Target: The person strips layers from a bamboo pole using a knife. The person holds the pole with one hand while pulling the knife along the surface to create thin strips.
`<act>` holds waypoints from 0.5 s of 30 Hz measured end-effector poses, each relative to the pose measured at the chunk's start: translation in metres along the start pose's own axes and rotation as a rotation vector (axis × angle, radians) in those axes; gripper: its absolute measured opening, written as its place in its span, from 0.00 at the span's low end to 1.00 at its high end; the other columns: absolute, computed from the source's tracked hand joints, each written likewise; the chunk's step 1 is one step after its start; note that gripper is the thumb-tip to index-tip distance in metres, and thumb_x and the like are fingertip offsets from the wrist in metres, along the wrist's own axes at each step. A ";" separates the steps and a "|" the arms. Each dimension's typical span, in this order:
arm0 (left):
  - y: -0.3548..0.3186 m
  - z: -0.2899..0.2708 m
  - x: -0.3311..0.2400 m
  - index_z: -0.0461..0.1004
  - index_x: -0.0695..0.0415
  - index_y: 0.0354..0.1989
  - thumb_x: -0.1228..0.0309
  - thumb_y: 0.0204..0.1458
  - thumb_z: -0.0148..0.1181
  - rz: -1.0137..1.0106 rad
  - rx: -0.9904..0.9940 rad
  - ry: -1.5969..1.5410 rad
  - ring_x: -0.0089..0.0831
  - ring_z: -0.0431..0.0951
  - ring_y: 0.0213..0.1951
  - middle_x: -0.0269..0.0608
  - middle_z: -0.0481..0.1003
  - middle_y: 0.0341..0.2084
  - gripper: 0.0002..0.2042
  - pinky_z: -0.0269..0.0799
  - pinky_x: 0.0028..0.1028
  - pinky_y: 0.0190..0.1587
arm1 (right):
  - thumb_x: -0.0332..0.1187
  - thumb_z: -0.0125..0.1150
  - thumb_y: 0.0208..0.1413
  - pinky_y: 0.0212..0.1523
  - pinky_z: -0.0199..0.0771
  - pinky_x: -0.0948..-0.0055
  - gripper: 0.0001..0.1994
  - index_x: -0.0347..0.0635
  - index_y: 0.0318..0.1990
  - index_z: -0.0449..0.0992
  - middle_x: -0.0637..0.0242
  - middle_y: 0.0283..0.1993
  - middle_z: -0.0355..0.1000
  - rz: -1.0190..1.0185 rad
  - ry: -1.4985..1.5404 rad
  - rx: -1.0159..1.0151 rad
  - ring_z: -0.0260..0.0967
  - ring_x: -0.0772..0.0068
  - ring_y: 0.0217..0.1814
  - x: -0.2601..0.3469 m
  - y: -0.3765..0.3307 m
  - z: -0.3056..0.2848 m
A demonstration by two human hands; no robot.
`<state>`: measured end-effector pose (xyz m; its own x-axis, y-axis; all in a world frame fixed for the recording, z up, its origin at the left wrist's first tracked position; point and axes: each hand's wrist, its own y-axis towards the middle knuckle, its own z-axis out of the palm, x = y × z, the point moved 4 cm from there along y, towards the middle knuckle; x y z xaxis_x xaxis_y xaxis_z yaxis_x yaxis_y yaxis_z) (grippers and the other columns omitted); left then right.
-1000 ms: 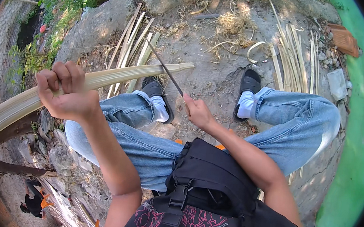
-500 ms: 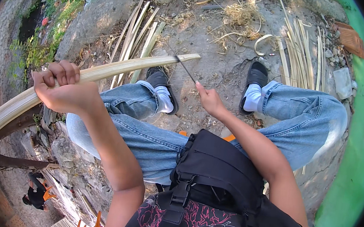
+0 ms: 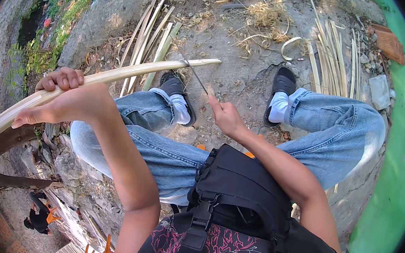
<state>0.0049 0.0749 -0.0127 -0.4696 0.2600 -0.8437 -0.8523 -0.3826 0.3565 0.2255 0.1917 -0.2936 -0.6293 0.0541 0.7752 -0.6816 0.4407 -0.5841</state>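
Observation:
A long, pale bamboo strip (image 3: 129, 71) slants across the view from the lower left, its tapered end over the ground between my feet. My left hand (image 3: 74, 100) is wrapped round its thicker part, fingers over the far side and thumb stretched along the near side. In my right hand (image 3: 226, 119) is a thin, dark knife (image 3: 197, 78), whose handle is hidden in my fist. The blade crosses the strip a little short of its tip and touches it there.
Split strips lie in a left bundle (image 3: 145, 41) and a right bundle (image 3: 333, 56). Curly shavings (image 3: 267, 22) litter the ground ahead. A green wall (image 3: 391, 161) runs along the right, near a pale block (image 3: 380, 91). Another person (image 3: 39, 217) is at the lower left.
The knife has shifted left along the strip, away from its tip, with my right hand following. My left hand's grip has loosened, its thumb now stretched out instead of curled round.

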 end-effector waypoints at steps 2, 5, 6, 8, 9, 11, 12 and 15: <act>0.002 0.000 -0.002 0.52 0.53 0.17 0.25 0.41 0.27 0.016 0.007 0.026 0.20 0.50 0.11 0.31 0.50 0.09 0.37 0.42 0.18 0.13 | 0.59 0.39 0.58 0.19 0.57 0.68 0.36 0.37 0.08 0.61 0.68 0.08 0.55 -0.239 0.120 0.044 0.54 0.78 0.15 0.009 -0.009 0.011; 0.003 -0.002 0.001 0.53 0.53 0.16 0.26 0.44 0.26 0.015 -0.018 0.029 0.22 0.51 0.11 0.32 0.51 0.09 0.36 0.45 0.19 0.13 | 0.59 0.40 0.57 0.23 0.59 0.58 0.37 0.29 0.11 0.64 0.54 0.10 0.58 0.154 0.043 -0.074 0.57 0.64 0.16 -0.023 0.015 -0.020; 0.003 0.000 0.004 0.53 0.53 0.16 0.26 0.44 0.26 0.011 -0.017 0.021 0.22 0.51 0.11 0.32 0.51 0.09 0.36 0.45 0.19 0.13 | 0.59 0.40 0.57 0.23 0.59 0.58 0.37 0.29 0.11 0.64 0.54 0.10 0.58 0.153 0.043 -0.083 0.57 0.64 0.16 -0.024 0.018 -0.020; -0.001 -0.001 0.003 0.53 0.52 0.16 0.27 0.44 0.26 0.019 -0.053 0.031 0.22 0.51 0.11 0.32 0.51 0.09 0.36 0.47 0.19 0.13 | 0.58 0.41 0.57 0.21 0.57 0.60 0.36 0.29 0.12 0.64 0.55 0.10 0.58 0.211 -0.002 -0.065 0.54 0.66 0.15 -0.021 0.012 -0.010; 0.000 0.003 -0.001 0.50 0.51 0.17 0.24 0.41 0.25 0.036 -0.045 0.077 0.22 0.49 0.12 0.32 0.50 0.10 0.36 0.44 0.20 0.14 | 0.58 0.41 0.57 0.22 0.57 0.60 0.36 0.29 0.12 0.64 0.56 0.11 0.59 0.027 0.073 -0.041 0.55 0.67 0.16 -0.010 0.007 0.000; 0.004 0.003 0.000 0.50 0.51 0.17 0.25 0.42 0.25 0.036 -0.030 0.067 0.22 0.50 0.12 0.32 0.51 0.10 0.36 0.44 0.20 0.14 | 0.59 0.41 0.57 0.22 0.57 0.59 0.37 0.29 0.12 0.64 0.56 0.11 0.60 -0.089 0.127 0.046 0.55 0.67 0.16 0.004 0.001 0.007; 0.005 0.001 0.001 0.50 0.51 0.17 0.25 0.42 0.26 0.040 -0.008 0.047 0.22 0.50 0.12 0.33 0.51 0.10 0.36 0.44 0.20 0.14 | 0.59 0.41 0.57 0.23 0.58 0.58 0.37 0.28 0.12 0.65 0.55 0.11 0.60 -0.212 0.188 0.126 0.56 0.67 0.16 0.012 -0.002 0.010; 0.006 -0.001 0.007 0.52 0.51 0.17 0.28 0.45 0.27 0.032 -0.038 0.056 0.23 0.52 0.13 0.33 0.52 0.10 0.34 0.48 0.22 0.16 | 0.58 0.42 0.57 0.22 0.57 0.63 0.36 0.29 0.11 0.62 0.60 0.10 0.57 0.081 0.111 -0.031 0.54 0.71 0.16 -0.037 0.023 -0.015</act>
<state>-0.0029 0.0732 -0.0169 -0.4818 0.1973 -0.8538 -0.8274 -0.4233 0.3691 0.2392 0.2134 -0.3319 -0.6355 0.1882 0.7489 -0.6173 0.4587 -0.6391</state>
